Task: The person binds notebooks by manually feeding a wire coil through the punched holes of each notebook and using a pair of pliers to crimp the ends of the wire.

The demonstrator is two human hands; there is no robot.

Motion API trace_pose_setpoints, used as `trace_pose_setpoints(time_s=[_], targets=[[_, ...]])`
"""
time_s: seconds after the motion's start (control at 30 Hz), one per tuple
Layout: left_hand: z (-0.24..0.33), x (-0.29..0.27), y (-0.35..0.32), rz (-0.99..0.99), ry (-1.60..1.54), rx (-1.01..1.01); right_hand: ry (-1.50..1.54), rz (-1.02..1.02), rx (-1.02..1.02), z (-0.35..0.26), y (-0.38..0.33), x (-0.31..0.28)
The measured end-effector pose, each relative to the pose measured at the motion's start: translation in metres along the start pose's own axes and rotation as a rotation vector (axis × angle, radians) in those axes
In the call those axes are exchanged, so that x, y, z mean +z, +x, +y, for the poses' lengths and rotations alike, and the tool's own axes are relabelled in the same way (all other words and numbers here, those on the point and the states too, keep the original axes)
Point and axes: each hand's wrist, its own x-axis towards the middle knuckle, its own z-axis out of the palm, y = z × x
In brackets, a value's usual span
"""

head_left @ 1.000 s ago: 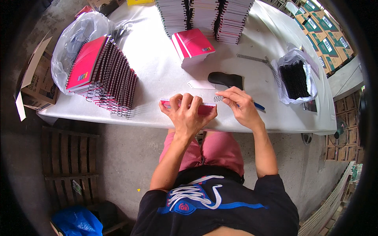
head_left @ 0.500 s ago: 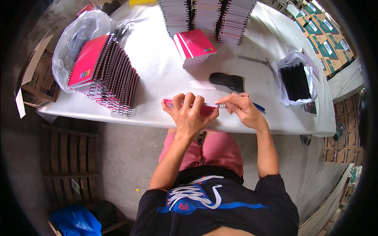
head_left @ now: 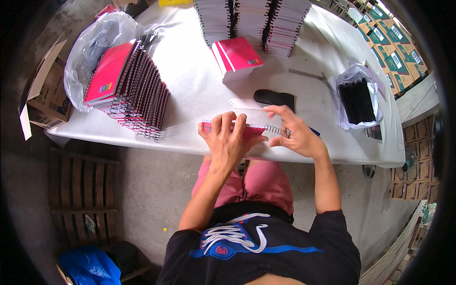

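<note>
Now, clock centre: the red notebook (head_left: 254,131) in the left hand, near the front edge of the white-covered table (head_left: 185,71).
Left hand (head_left: 225,145): clamped on the notebook from above, fingers over the far side, thumb toward the 3 o'clock end.
Notebook: spine edge up, running from 9 to 3 o'clock; much of it behind the fingers.
Wire coil (head_left: 274,129): at 3 o'clock, stretching from the notebook's end to the right hand; cannot tell how far it is threaded.
Right hand (head_left: 301,137): at 3 o'clock, apart from the left; thumb and forefinger parted around the coil's outer end; cannot tell whether any finger touches it.
Blue tool (head_left: 315,132): 3 o'clock, mostly hidden behind the right hand.
White card (head_left: 243,104): 1 o'clock, lying flat, just beside the black pouch (head_left: 276,98) at 2 o'clock.
Red pile (head_left: 237,54): 12 o'clock, covers up.
Tall stacks (head_left: 249,23): 12 o'clock, beyond the red pile.
Coiled notebooks (head_left: 109,78): 10 o'clock, a leaning stack with wires sticking out, clear plastic bag (head_left: 78,59) behind.
Loose coils (head_left: 306,72): 2 o'clock, strung toward the bag of black coils (head_left: 356,102), between 2 and 3 o'clock.
Open carton (head_left: 52,107): 9 o'clock, beside the table.
Slatted wooden seat (head_left: 78,180): 8 o'clock, below table level.
</note>
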Motion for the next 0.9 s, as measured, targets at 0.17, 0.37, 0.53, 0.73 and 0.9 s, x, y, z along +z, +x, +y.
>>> trace_pose_setpoints(time_s=[0.17,0.37,0.53,0.73,0.9], targets=[[0.002,-0.002,-0.003,-0.015,0.046,0.019,-0.216,0.054,-0.22,0.019,-0.006,-0.003],[-0.006,-0.007,-0.001,-0.027,-0.119,-0.009,-0.431,0.041,-0.029,0.028,0.01,-0.007],[-0.004,-0.011,0.006,-0.016,-0.206,0.029,-0.763,0.171,-0.006,0.072,0.024,-0.007],[-0.007,-0.011,0.004,-0.034,-0.247,0.027,0.24,0.168,0.001,0.053,0.026,-0.017],[-0.01,-0.012,0.005,-0.039,-0.251,0.045,0.37,-0.064,-0.065,0.048,0.022,-0.014]])
